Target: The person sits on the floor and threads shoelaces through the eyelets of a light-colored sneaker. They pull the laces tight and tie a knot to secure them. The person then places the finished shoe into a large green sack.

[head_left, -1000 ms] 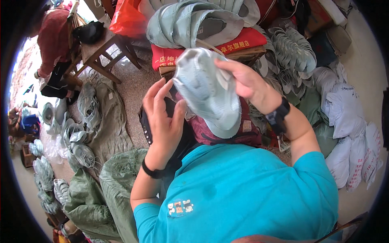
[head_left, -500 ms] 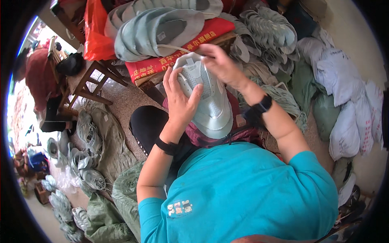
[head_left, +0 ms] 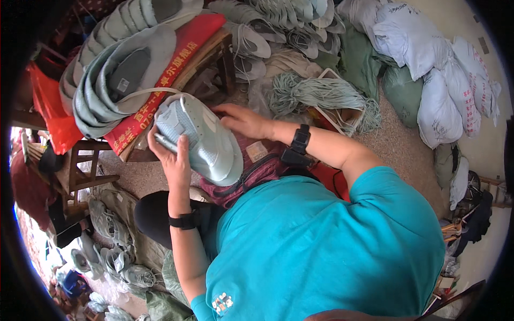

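Note:
A pale grey-green sneaker upper point(head_left: 211, 142) is held over my lap, its rounded toe toward me. My left hand point(head_left: 174, 160) is closed around its left side, the thumb on top near the tongue. My right hand point(head_left: 243, 120) is at its right edge, fingers bent and close together; whatever they pinch is too small or hidden to make out. A pale lace point(head_left: 144, 93) stretches from the upper's far end toward a stack of similar uppers point(head_left: 126, 69). The stack rests on a red printed cloth point(head_left: 184, 51) over a wooden stool point(head_left: 219, 45).
A bundle of pale green laces point(head_left: 321, 91) lies in a box beyond my right forearm. More uppers point(head_left: 300, 24) are piled behind it. White sacks point(head_left: 412, 43) stand at the far right. At left are a red plastic bag point(head_left: 53, 109), a wooden stool point(head_left: 80, 166) and shoes point(head_left: 110, 219) on the floor.
My view has swung to the right, so the stool and stack appear farther left. My right hand has come down from above the upper's far end to its right edge. My left hand still holds the upper.

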The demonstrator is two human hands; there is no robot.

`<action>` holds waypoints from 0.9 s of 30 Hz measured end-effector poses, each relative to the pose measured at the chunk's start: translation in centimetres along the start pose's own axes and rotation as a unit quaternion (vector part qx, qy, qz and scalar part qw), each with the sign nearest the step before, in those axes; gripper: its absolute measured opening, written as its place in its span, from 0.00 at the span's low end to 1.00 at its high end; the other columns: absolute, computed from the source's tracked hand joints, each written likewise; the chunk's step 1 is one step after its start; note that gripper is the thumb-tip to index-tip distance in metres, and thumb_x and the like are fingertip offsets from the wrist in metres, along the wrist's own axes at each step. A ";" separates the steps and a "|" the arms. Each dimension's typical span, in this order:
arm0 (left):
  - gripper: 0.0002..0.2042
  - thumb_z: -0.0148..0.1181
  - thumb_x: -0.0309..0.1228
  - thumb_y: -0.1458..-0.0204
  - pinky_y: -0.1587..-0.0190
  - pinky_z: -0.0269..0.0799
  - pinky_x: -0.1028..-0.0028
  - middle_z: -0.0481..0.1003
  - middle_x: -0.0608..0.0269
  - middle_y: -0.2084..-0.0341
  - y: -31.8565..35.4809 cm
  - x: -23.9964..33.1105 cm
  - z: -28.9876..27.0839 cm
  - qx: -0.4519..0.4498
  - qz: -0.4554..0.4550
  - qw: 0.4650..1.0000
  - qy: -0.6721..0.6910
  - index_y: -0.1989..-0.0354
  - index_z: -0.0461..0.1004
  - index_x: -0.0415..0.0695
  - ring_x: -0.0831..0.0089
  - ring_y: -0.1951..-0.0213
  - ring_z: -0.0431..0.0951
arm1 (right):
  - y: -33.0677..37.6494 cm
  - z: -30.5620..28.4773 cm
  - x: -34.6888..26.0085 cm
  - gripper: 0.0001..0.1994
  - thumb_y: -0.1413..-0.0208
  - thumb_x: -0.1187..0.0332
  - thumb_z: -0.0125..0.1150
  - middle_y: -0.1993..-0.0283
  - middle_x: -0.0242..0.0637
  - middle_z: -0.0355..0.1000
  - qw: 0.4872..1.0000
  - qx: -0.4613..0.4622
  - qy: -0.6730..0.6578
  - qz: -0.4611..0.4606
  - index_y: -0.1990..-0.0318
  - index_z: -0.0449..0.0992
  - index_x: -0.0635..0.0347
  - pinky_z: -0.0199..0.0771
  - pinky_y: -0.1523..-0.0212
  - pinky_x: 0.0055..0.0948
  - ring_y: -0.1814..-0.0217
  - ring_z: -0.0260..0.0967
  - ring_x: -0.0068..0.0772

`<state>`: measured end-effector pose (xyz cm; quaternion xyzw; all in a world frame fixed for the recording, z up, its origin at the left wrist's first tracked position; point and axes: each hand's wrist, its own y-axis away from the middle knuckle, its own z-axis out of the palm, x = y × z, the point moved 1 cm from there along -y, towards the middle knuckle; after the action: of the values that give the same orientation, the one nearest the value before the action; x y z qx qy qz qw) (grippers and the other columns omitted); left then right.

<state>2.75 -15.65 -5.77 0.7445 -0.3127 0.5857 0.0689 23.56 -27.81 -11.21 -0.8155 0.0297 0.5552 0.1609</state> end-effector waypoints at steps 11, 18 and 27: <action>0.34 0.54 0.45 0.38 0.32 0.46 0.62 0.53 0.50 0.35 0.5 0.8 0.3 0.019 -0.061 0.997 -0.049 0.30 0.44 0.46 0.58 0.34 0.55 | 13.3 -16.6 17.5 0.12 0.50 0.66 0.62 0.55 0.42 0.74 0.743 0.076 0.591 0.305 0.57 0.80 0.55 0.67 0.50 0.44 0.49 0.68 0.49; 0.37 0.57 0.46 0.40 0.32 0.48 0.59 0.53 0.47 0.37 0.2 1.1 0.3 0.022 -0.062 0.997 -0.037 0.31 0.43 0.46 0.55 0.34 0.55 | 13.2 -18.5 18.3 0.07 0.48 0.68 0.56 0.63 0.37 0.77 0.723 0.042 0.636 0.268 0.66 0.82 0.53 0.65 0.51 0.44 0.54 0.70 0.45; 0.39 0.71 0.30 0.55 0.38 0.59 0.62 0.54 0.47 0.35 0.1 6.7 -0.5 0.167 0.154 0.906 -0.357 0.35 0.55 0.43 0.57 0.39 0.62 | 7.8 -16.0 11.9 0.11 0.43 0.64 0.57 0.68 0.41 0.78 0.909 0.180 0.267 0.265 0.64 0.80 0.64 0.73 0.61 0.38 0.65 0.75 0.40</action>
<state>3.13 -18.05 0.50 0.8471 -0.3249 0.3281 -0.2632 40.69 -38.35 -18.60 -0.8530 0.3855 0.3238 0.1377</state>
